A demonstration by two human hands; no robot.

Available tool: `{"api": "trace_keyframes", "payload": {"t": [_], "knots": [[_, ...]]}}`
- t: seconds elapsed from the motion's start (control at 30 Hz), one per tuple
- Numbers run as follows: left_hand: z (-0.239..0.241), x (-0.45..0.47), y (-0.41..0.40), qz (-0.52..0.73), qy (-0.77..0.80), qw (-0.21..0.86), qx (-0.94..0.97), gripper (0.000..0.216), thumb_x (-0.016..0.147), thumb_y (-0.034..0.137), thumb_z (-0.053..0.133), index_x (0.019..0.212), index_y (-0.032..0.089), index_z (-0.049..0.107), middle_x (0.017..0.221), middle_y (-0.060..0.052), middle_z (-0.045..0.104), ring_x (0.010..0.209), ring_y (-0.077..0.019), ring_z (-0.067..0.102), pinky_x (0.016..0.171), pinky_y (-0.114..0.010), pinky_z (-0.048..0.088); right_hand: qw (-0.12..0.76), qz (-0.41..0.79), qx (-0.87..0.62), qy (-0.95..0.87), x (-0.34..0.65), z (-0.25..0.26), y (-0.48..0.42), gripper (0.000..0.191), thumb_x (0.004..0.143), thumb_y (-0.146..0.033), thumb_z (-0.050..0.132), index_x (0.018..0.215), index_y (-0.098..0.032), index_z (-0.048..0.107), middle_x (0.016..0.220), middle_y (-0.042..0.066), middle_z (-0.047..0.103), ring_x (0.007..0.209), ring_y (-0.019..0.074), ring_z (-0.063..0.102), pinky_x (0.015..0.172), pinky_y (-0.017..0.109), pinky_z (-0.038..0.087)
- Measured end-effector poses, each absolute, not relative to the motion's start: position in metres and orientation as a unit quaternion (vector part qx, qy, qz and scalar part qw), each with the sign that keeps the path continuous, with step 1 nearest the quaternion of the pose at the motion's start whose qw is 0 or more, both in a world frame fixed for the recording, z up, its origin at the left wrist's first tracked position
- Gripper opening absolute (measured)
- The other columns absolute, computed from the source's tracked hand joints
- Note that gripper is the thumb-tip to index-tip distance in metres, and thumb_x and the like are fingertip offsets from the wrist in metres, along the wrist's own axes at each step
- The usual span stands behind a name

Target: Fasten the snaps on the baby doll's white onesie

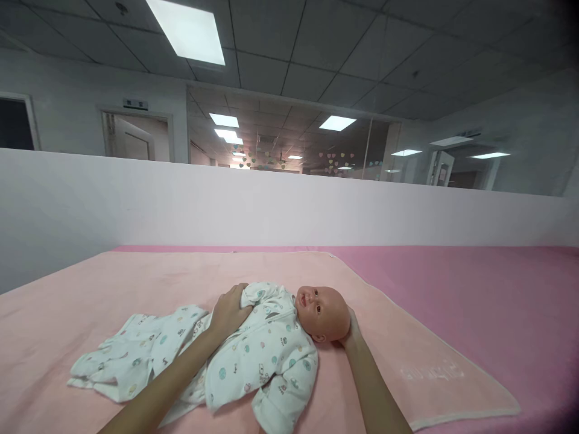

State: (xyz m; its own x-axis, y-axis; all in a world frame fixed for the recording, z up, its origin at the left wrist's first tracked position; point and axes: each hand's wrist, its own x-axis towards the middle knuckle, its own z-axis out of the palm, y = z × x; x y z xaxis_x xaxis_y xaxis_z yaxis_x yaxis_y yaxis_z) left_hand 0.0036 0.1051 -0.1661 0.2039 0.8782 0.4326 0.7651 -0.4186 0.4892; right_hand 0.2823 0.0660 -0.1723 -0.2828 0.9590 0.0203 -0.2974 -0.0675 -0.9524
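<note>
A baby doll (323,310) in a white patterned romper (266,355) lies on a light pink blanket (136,289), head to the right. My left hand (230,310) rests on the doll's chest, fingers curled over the romper near the far sleeve. My right hand (350,334) sits under the back of the doll's head and cradles it; most of its fingers are hidden behind the head. The romper's legs (131,355) trail flat to the left.
The blanket lies on a darker pink bed sheet (474,289). A white partition wall (289,205) runs along the far side of the bed. Beyond it are glass office walls, doors and ceiling lights.
</note>
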Motion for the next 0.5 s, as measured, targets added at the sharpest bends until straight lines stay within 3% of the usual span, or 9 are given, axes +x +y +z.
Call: {"api": "trace_keyframes", "payload": {"t": [0.3, 0.43, 0.5], "knots": [[-0.166, 0.004, 0.105, 0.341, 0.532, 0.081, 0.771, 0.036, 0.073, 0.025, 0.048, 0.109, 0.023, 0.047, 0.108, -0.003, 0.057, 0.095, -0.0216, 0.052, 0.078, -0.031, 0.037, 0.482, 0.654, -0.353, -0.465, 0.280, -0.172, 0.066, 0.035, 0.084, -0.020, 0.029, 0.102, -0.017, 0.059, 0.114, 0.000, 0.059, 0.102, 0.0060, 0.054, 0.078, 0.018, 0.049], [-0.164, 0.005, 0.104, 0.335, 0.535, 0.080, 0.771, 0.036, 0.073, 0.025, 0.048, 0.109, 0.022, 0.046, 0.108, -0.004, 0.057, 0.095, -0.0218, 0.052, 0.079, -0.031, 0.037, 0.492, 0.722, -0.261, -0.410, 0.279, -0.171, 0.069, 0.037, 0.084, -0.016, 0.026, 0.087, -0.018, 0.063, 0.095, -0.002, 0.066, 0.084, 0.0011, 0.060, 0.065, 0.010, 0.049], [-0.164, 0.005, 0.104, 0.333, 0.537, 0.079, 0.771, 0.035, 0.074, 0.025, 0.048, 0.108, 0.023, 0.047, 0.108, -0.004, 0.057, 0.095, -0.0221, 0.052, 0.079, -0.032, 0.037, 0.428, 0.778, -0.213, -0.408, 0.274, -0.159, 0.071, 0.037, 0.084, -0.018, 0.026, 0.083, -0.017, 0.063, 0.084, -0.003, 0.068, 0.078, 0.0023, 0.061, 0.060, 0.011, 0.049]]}}
